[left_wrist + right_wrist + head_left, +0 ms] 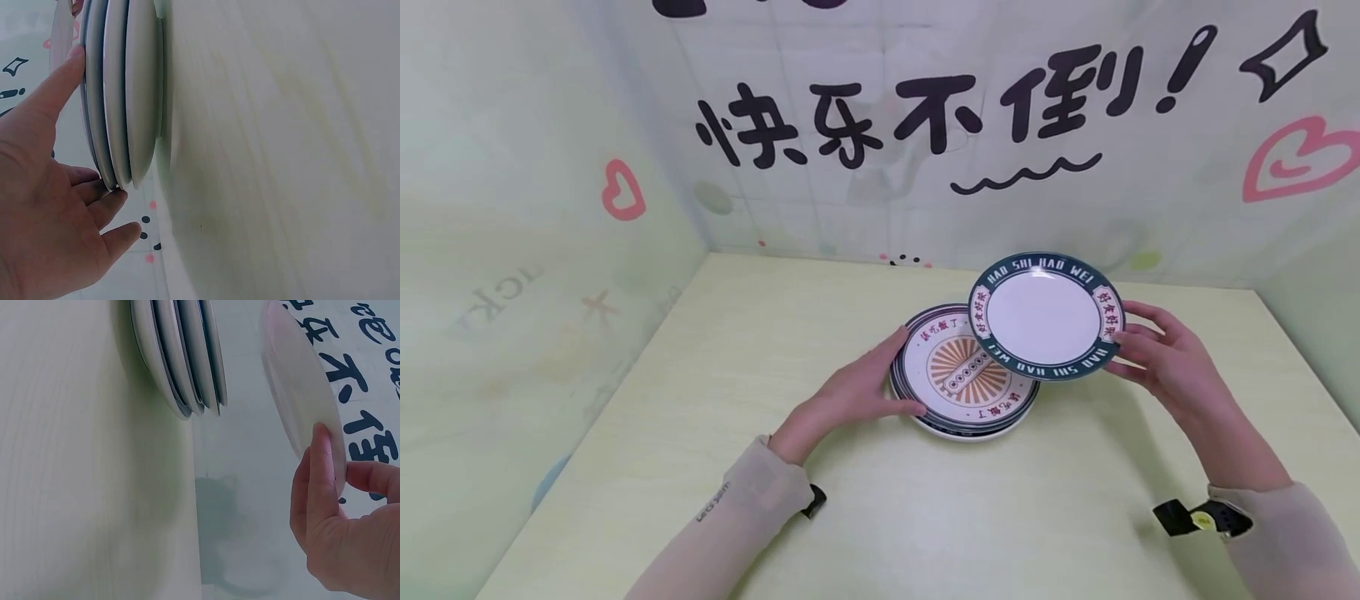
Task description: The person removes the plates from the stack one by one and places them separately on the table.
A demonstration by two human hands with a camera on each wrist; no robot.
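Note:
A stack of round plates (951, 375) sits on the table. Its top plate is white with an orange sunburst, red characters and a dark rim. My left hand (850, 392) holds the stack's left side, thumb on the near rim and fingers around the far-left edge. Above and overlapping the stack's right side, my right hand (1176, 358) grips a white plate (1041, 308) with a dark green lettered rim. In the right wrist view, that lifted plate (306, 394) is tilted, pinched between thumb and fingers, apart from the stack (178, 356).
The pale wood-grain table (760, 317) meets a back wall (850, 208) hung with a printed sheet with large dark characters. Another printed wall (535, 250) stands along the left side. A strap with a dark block (1202, 518) is at the right wrist.

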